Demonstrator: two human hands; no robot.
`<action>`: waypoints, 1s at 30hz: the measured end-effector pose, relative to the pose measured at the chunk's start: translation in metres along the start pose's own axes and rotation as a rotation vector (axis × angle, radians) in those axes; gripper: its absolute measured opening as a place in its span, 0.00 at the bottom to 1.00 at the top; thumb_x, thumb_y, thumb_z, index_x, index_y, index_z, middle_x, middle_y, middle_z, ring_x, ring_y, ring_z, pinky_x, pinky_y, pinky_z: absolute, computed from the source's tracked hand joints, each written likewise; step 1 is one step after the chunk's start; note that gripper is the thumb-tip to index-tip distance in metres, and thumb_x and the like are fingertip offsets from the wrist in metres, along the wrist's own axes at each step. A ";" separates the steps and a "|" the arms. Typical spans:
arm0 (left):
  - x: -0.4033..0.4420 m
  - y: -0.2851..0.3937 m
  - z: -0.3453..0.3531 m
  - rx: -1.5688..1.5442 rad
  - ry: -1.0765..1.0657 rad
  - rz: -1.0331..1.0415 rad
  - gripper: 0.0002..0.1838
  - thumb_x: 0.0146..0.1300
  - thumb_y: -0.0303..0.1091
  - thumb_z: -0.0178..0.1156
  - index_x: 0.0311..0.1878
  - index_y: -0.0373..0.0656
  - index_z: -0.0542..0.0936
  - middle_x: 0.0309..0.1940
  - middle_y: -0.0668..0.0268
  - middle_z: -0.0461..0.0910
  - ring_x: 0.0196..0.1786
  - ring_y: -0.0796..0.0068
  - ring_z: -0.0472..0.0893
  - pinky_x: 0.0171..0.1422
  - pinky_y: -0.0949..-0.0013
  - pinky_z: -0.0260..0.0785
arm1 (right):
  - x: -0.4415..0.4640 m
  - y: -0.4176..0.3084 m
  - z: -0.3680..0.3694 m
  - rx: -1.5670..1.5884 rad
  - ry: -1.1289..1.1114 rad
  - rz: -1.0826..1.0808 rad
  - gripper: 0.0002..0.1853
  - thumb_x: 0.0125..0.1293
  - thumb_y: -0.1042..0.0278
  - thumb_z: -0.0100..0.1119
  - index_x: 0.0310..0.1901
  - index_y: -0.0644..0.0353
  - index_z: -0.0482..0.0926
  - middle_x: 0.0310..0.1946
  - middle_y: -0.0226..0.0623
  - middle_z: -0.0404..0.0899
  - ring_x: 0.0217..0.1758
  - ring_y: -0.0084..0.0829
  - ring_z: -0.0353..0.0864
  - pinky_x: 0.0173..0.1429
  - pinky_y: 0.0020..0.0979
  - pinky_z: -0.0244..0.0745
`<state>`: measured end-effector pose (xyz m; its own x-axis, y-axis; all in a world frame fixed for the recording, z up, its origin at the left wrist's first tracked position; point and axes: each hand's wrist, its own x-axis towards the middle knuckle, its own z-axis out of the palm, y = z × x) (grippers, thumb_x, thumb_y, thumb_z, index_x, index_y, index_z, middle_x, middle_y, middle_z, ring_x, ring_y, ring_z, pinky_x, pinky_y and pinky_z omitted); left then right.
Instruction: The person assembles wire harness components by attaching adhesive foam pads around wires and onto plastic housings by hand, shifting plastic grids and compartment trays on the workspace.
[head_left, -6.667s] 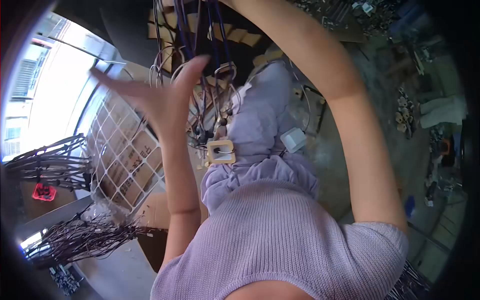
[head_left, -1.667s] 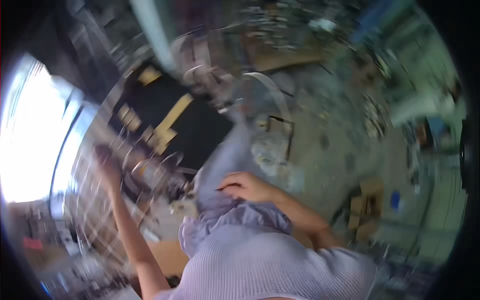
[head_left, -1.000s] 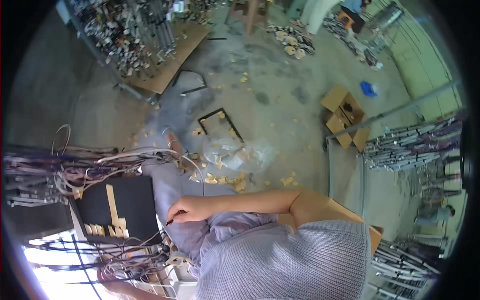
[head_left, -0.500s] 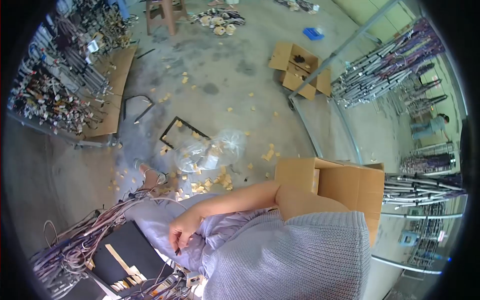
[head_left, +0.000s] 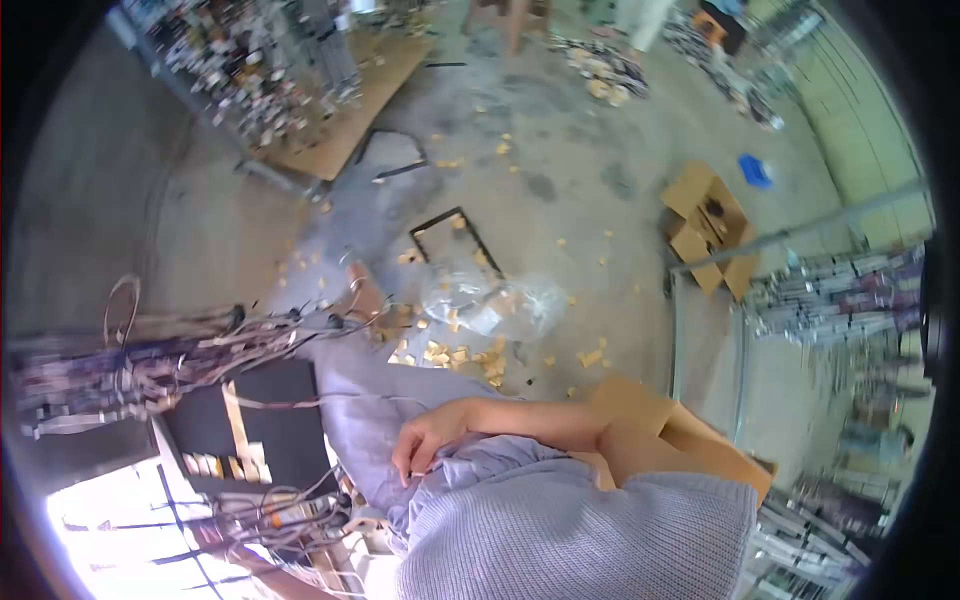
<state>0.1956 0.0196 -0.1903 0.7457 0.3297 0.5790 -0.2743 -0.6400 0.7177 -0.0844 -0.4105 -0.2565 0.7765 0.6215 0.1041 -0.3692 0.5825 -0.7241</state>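
My right hand [head_left: 432,440] rests low over my lap on the lilac cloth of my trousers [head_left: 365,410]. Its fingers are curled together, and whatever lies between the tips is too small to make out. At the bottom left my left hand [head_left: 215,540] reaches among thin cables [head_left: 300,520], blurred against bright glare; its fingers do not show clearly. Between the hands and the cable bundle [head_left: 110,375] is a black board [head_left: 285,420], with a cream strip [head_left: 237,420] and several small cream pieces [head_left: 255,465] on it.
An open cardboard box [head_left: 640,405] stands by my right arm, another [head_left: 710,230] farther off. Cream scraps [head_left: 470,360], a clear plastic bag [head_left: 500,305] and a black frame [head_left: 465,230] lie on the floor. Racks of cable harnesses [head_left: 840,300] stand at right; a loaded board [head_left: 375,110] at upper left.
The view has swung, so the floor and boxes sit farther right and lower. My left hand and forearm have come into sight at the bottom. My right hand remains over my lap.
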 end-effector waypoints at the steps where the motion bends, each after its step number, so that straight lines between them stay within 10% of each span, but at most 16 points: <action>1: 0.001 0.002 -0.019 0.003 0.057 0.063 0.21 0.68 0.43 0.55 0.54 0.35 0.76 0.47 0.57 0.80 0.45 0.71 0.79 0.52 0.70 0.74 | 0.000 0.000 -0.001 0.031 0.000 0.020 0.12 0.63 0.74 0.62 0.47 0.71 0.83 0.24 0.28 0.75 0.25 0.17 0.69 0.30 0.21 0.62; 7: -0.055 0.148 -0.068 -0.110 0.263 0.379 0.21 0.68 0.44 0.56 0.57 0.38 0.75 0.50 0.57 0.76 0.46 0.70 0.80 0.60 0.62 0.61 | 0.002 0.012 -0.007 0.126 0.078 0.078 0.11 0.64 0.75 0.61 0.45 0.71 0.83 0.30 0.32 0.75 0.26 0.17 0.68 0.32 0.21 0.64; 15: -0.125 0.389 -0.034 -1.711 -0.606 -0.022 0.23 0.70 0.43 0.56 0.64 0.45 0.73 0.58 0.56 0.70 0.50 0.66 0.81 0.77 0.44 0.36 | 0.001 0.007 -0.011 0.148 0.068 0.104 0.10 0.64 0.75 0.60 0.44 0.70 0.82 0.31 0.32 0.75 0.28 0.20 0.69 0.36 0.21 0.66; 30: -0.112 0.405 -0.038 -1.834 -0.745 -0.047 0.26 0.68 0.45 0.54 0.64 0.41 0.69 0.59 0.51 0.69 0.57 0.59 0.77 0.81 0.41 0.34 | 0.002 0.002 -0.013 0.149 0.106 0.123 0.08 0.60 0.78 0.61 0.41 0.66 0.85 0.30 0.33 0.73 0.30 0.22 0.72 0.37 0.22 0.67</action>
<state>-0.0221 -0.2504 0.0504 0.6983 -0.2945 0.6524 -0.0740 0.8768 0.4751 -0.0769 -0.4149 -0.2667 0.7674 0.6387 -0.0564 -0.5294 0.5816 -0.6176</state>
